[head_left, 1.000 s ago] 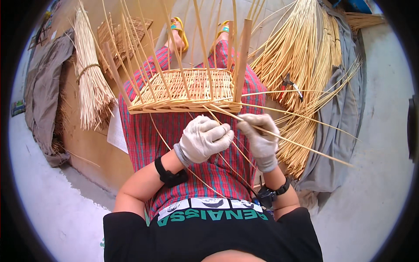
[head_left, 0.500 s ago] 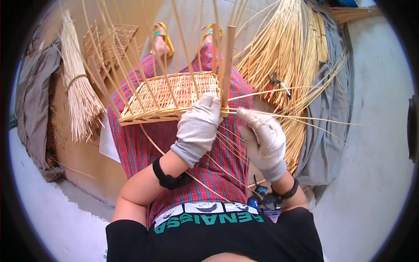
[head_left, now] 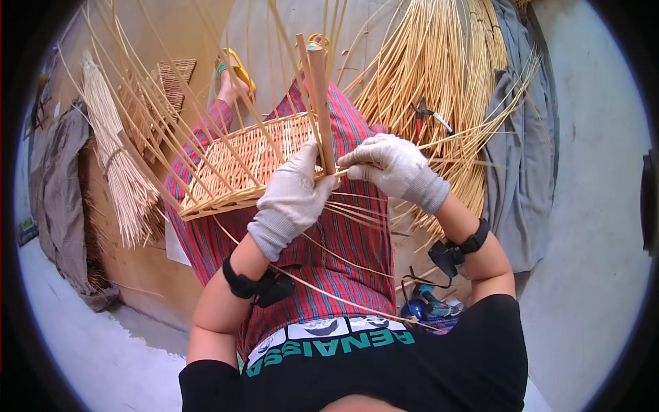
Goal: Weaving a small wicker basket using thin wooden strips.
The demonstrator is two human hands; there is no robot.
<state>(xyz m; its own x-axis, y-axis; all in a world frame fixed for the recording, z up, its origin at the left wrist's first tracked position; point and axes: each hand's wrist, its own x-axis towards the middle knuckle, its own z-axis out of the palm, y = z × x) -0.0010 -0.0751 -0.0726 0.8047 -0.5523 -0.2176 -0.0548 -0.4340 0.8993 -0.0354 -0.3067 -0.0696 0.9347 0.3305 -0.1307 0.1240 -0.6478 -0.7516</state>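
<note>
Both gloved hands at work on the near right corner of a half-built wicker basket, right beside its post.
And here's the wicker basket point(head_left: 223, 161), tilted across the lap on red checked trousers point(head_left: 206, 250), slender upright stakes point(head_left: 283, 34) fanning up from its woven base! The left hand point(head_left: 294, 189) is clamped on the near edge by the corner, fingers just beside the thick wooden post point(head_left: 318, 103). Just to its right, the right hand point(head_left: 388, 163) has its fingertips pinched on a thin wicker rod point(head_left: 341, 172) close against that post; the hands are near each other, yet apart. Loose rod ends trail below over the lap. Out on the right, red-handled pruning shears point(head_left: 431, 115) lie on a big spread of wicker rods point(head_left: 419, 55), grey cloth point(head_left: 525, 158) alongside; over on the left, a tied wicker bundle point(head_left: 117, 147) near a woven panel point(head_left: 176, 82).
</note>
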